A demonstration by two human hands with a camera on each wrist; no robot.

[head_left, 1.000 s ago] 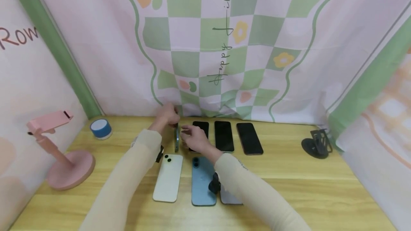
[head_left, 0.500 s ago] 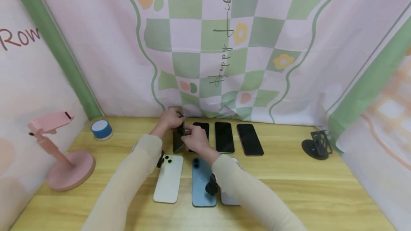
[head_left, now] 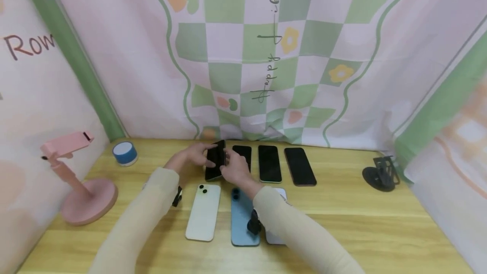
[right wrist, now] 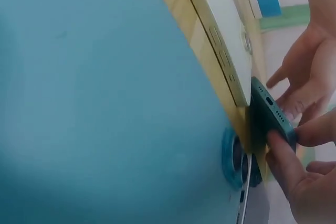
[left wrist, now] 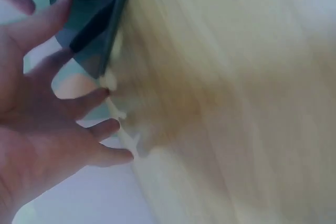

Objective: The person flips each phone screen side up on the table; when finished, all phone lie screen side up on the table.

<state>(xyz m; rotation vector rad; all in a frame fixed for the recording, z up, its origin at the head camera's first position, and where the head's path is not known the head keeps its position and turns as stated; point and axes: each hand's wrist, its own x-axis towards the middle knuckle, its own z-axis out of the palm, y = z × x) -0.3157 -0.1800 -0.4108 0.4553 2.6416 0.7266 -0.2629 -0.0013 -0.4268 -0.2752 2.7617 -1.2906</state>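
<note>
A dark green smartphone [head_left: 216, 155], black screen up, is tilted over the table at the back left. My right hand [head_left: 236, 169] pinches its right edge; the right wrist view shows thumb and forefinger on either side of the phone [right wrist: 270, 113]. My left hand [head_left: 192, 154] is at the phone's left side, fingers spread, fingertips over the screen. In the left wrist view the left hand [left wrist: 47, 103] has loose, extended fingers beside the phone's glossy face. To the right lie black-screened phones: one [head_left: 245, 154] partly behind my right hand, another [head_left: 269, 164], and a third [head_left: 300, 166].
Nearer me lie a white phone [head_left: 203, 212], a blue phone [head_left: 242, 219] and a pale phone [head_left: 273, 238], backs up, the last partly under my right forearm. A pink phone stand [head_left: 89, 200] and blue-white round tub [head_left: 124, 153] stand left, a black stand [head_left: 380, 174] right.
The phone has gone from standing on edge to leaning with its screen up. My left hand has left its top edge and drawn back to the left, while the right hand keeps its pinch.
</note>
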